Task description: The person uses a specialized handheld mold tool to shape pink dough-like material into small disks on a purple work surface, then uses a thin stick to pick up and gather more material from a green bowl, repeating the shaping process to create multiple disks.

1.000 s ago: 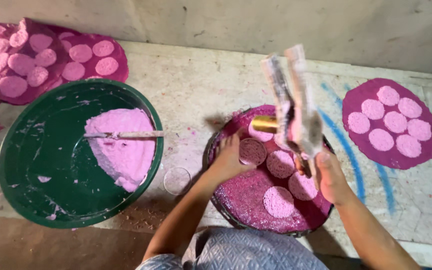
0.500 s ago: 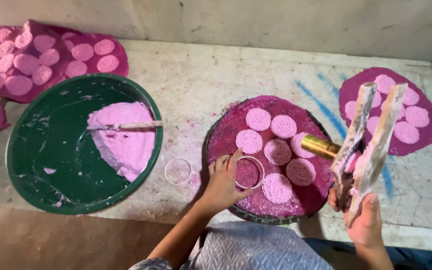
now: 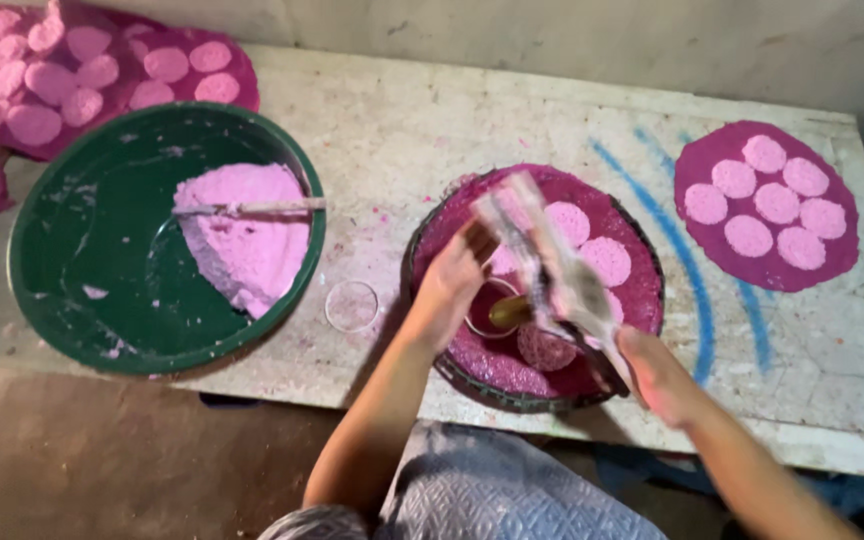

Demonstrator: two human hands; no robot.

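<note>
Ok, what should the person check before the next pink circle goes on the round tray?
1. Left hand steadies the ring mould on the round tray: ok.
2. Right hand grips the long tool: ok, though blurred.
3. Free space on the tray for more discs: ok, at the front left.
4. Pink paste in the green basin: ok.
5. Mould filled level: cannot tell.

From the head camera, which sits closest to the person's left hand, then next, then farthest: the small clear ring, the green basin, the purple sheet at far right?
From the left hand:
1. Small clear ring, just to its left.
2. Green basin, farther left.
3. Purple sheet, far right.
</note>
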